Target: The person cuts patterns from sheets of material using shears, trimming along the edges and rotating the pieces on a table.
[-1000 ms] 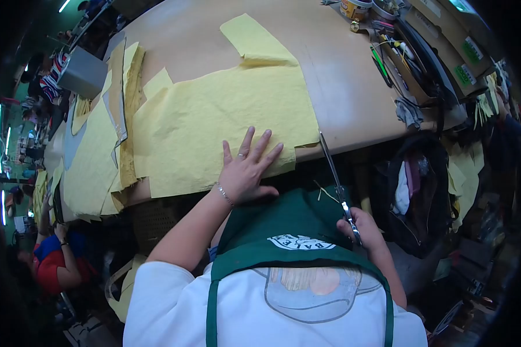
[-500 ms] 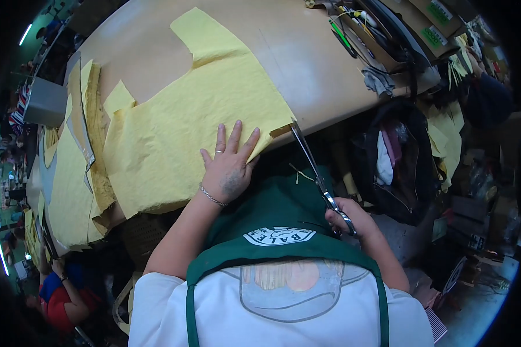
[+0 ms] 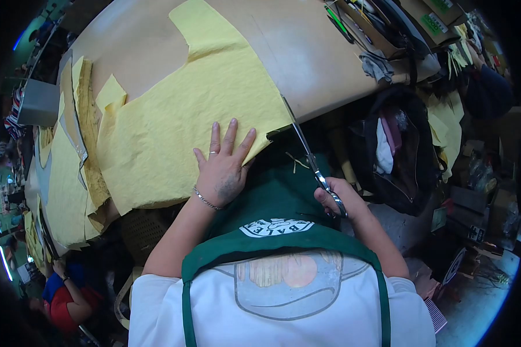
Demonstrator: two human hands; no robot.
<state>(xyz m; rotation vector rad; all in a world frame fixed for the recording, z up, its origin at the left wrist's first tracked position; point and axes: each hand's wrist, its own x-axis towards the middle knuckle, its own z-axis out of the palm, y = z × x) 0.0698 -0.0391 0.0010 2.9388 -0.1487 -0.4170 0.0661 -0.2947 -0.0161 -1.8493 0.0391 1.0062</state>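
Note:
A large yellow sheet lies over the table's near edge. My left hand, with a ring and a bracelet, rests palm down near its front edge, fingers spread. In my right hand are long metal scissors, held by the handles; their blades point up and left, with the tip at the sheet's right edge. More yellow material lies to the left, with a narrow grey-edged pattern piece on it.
A grey box stands at the far left. At the upper right are a tray of pens and a grey rag. An open black bag hangs below the table's right side. A person in red is at the lower left.
The view has shifted, so the table and sheet appear further left. The scissors' tip has moved up along the sheet's right edge. My left hand remains spread on the sheet.

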